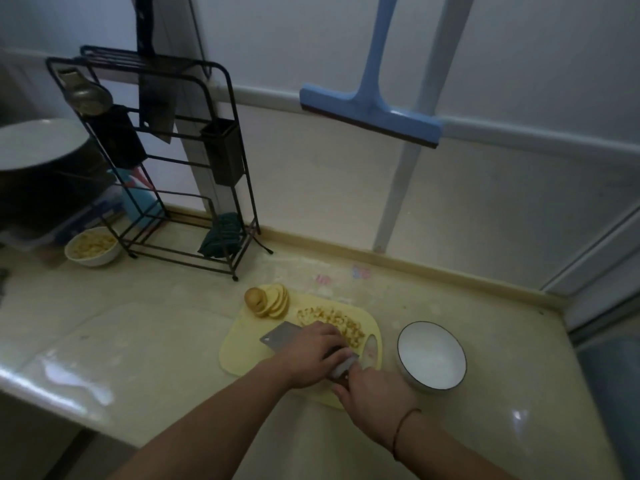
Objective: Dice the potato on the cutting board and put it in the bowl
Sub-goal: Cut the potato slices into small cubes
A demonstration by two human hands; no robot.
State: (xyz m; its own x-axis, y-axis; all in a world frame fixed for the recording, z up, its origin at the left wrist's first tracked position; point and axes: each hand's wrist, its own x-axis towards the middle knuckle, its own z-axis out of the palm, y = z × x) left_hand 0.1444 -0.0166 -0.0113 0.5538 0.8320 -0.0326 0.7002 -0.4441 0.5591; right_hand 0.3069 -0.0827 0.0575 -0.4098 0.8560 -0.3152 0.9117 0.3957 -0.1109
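A pale yellow cutting board [242, 344] lies on the counter. A stack of round potato slices [268, 301] with an unpeeled end sits at its far left corner. Diced potato pieces [337, 322] lie in a heap across the board's middle. My right hand [377, 393] grips the handle of a steel cleaver [280, 336]. The blade lies low over the board beside the heap. My left hand [311, 355] rests on top of the blade, its fingertips at the edge of the diced pieces. A white bowl [431, 356] with a dark rim stands empty just right of the board.
A black wire rack [194, 188] holding a second cleaver and a green cloth stands at the back left. A white bowl of pale food pieces [91, 245] sits beside it. A blue squeegee [370, 109] hangs on the wall. The counter's front edge runs along the left.
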